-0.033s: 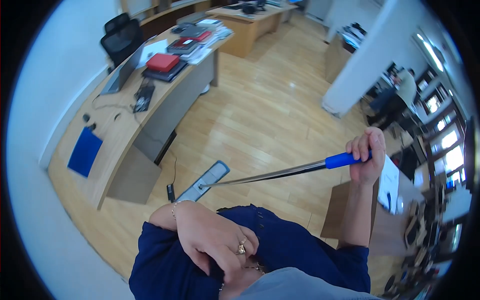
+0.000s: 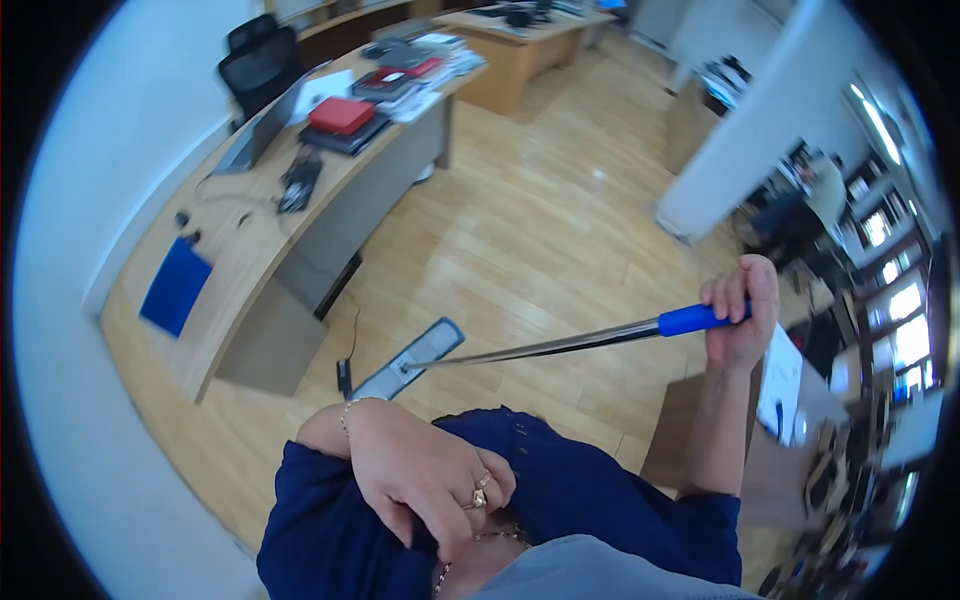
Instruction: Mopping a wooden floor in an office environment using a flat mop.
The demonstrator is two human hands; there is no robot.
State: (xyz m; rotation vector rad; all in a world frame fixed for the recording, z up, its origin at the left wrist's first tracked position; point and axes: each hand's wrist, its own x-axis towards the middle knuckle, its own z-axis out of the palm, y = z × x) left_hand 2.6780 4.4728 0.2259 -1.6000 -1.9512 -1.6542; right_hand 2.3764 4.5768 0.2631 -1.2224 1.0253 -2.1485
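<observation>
- Blue foam grip (image 2: 697, 319) caps the top of a long metal mop pole (image 2: 545, 347), and the right hand (image 2: 738, 312) is wrapped tight around it, fingers fully curled, arm raised to the person's right.
- The pole slants down and leftward to a flat grey mop head (image 2: 412, 360), which lies on the wooden floor (image 2: 540, 230) just in front of the person, near the corner of the curved desk (image 2: 262, 250).
- A dark cable (image 2: 350, 345) trails on the floor just beside the mop head, between it and the desk base.
- The left hand (image 2: 425, 475) is off the pole. It rests against the chest of the dark blue top (image 2: 580, 500), fingers bent and bunched into the cloth; whether it pinches anything small there I cannot tell.
- Judged from this, the step in hand is a one-handed mopping stroke along the floor near the desk.
- The next move calls for steering the flat head clear of the cable and the desk base, keeping it flat on the boards; a second hand lower on the pole would give better control.
- On the desk sit a blue pad (image 2: 175, 285), a red case (image 2: 341, 115) and stacked papers.
</observation>
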